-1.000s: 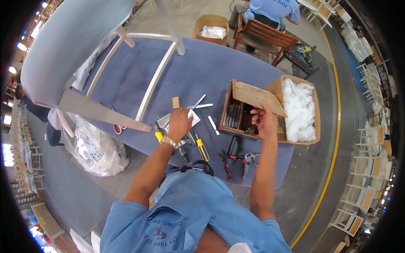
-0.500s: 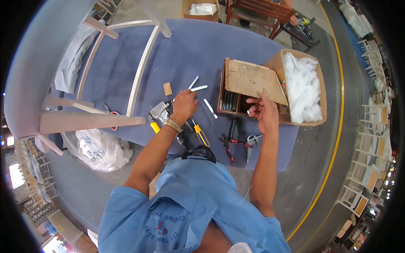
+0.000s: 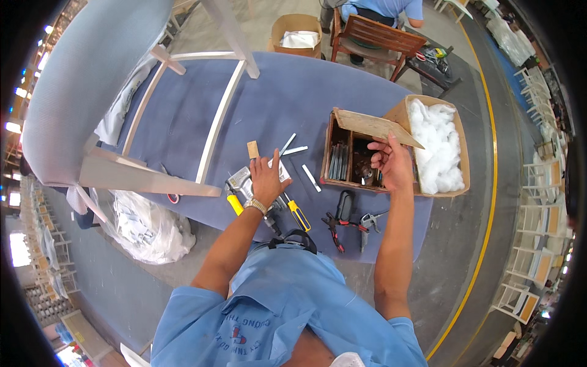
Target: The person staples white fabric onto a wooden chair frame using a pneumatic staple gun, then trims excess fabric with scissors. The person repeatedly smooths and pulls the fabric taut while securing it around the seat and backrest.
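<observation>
My left hand (image 3: 266,182) lies open, fingers spread, over a silver power tool (image 3: 239,181) and a white piece partly hidden beneath it. White strips (image 3: 311,178) lie to its right, and a small tan block (image 3: 252,149) just beyond. A yellow-handled screwdriver (image 3: 298,215) lies nearer me. My right hand (image 3: 394,164) is at the front edge of a thin wooden lid (image 3: 370,124), which tilts up over a divided wooden box (image 3: 328,178). One digit rests against the lid, and the other fingers curl below it. Dark strips (image 3: 339,160) stand in the left compartment.
Pliers (image 3: 333,229) and a grey clamp-like tool (image 3: 369,225) lie before the box. A carton of white stuffing (image 3: 436,147) stands at its right. An upturned chair (image 3: 153,174) takes up the left of the blue-covered table (image 3: 293,79). Another person (image 3: 382,7) sits beyond.
The lid has tipped up more steeply, showing the box's compartments. My left fingers have spread out over the tool and white piece. The whole view has shifted slightly.
</observation>
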Demonstrator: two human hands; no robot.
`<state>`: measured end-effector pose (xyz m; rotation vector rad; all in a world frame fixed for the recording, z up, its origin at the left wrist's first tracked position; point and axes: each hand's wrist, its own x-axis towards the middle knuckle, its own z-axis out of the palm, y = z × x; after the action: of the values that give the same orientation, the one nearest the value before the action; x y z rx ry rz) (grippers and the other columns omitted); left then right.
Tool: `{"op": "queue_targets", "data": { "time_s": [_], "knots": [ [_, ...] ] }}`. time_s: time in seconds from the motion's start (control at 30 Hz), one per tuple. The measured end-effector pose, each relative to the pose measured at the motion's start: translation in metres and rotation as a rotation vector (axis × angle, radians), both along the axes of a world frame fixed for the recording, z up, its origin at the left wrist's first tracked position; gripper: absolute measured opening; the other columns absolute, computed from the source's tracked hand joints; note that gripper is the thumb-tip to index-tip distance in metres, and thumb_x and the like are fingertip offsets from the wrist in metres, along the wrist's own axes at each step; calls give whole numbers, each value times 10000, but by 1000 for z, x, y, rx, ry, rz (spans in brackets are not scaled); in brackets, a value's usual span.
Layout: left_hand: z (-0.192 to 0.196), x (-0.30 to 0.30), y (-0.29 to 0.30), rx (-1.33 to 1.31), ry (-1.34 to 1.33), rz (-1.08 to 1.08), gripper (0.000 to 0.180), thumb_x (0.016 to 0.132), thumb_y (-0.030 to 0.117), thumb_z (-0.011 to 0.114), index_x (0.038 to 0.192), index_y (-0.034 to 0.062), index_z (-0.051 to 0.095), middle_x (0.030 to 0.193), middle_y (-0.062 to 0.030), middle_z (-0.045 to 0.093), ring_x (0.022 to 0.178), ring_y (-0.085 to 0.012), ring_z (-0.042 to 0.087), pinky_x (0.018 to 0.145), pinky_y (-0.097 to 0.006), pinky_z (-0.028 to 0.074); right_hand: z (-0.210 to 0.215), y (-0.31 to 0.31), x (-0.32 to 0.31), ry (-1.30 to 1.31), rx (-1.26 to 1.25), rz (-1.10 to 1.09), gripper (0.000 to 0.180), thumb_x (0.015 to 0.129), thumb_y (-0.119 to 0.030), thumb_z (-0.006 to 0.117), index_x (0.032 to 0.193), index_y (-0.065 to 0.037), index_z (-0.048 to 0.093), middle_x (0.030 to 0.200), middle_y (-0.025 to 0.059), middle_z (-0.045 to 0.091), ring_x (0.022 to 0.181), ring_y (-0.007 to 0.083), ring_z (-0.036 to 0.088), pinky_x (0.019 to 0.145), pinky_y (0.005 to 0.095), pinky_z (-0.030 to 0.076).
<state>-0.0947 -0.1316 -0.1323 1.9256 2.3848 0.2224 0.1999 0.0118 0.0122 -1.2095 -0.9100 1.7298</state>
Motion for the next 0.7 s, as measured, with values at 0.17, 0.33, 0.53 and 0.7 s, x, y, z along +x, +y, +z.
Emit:
{"op": "queue_targets", "data": {
  "time_s": [0.17,0.33,0.53,0.7],
  "knots": [
    [9,-9,-14,114,-511,117,691,853,202,768,1467,67,481,1163,-184,547,1091,-369,609,906,-450,521,5,1,-1,-6,7,34,491,1015,-477,572,1115,-3,651,895,92,714,640,115,615,560,259,499],
    [64,29,44,511,-978,240,644,877,175,731,1449,7,486,1157,-199,582,1055,-341,608,934,-414,498,10,12,-5,-13,16,46,512,1006,-493,576,1108,2,654,875,72,700,640,106,608,558,259,496],
    [85,96,127,398,-935,236,482,857,151,718,1308,13,620,1086,-181,613,1041,-330,616,934,-416,487,21,30,-7,-54,5,70,538,991,-501,591,1097,22,662,852,71,705,623,110,609,558,258,499],
    [44,124,149,494,-630,274,352,834,254,785,1124,65,720,1033,-139,630,1005,-345,612,878,-458,475,27,29,-11,-54,-9,68,512,1006,-468,580,1094,31,657,844,76,690,624,127,590,557,276,475]
  ]
}}
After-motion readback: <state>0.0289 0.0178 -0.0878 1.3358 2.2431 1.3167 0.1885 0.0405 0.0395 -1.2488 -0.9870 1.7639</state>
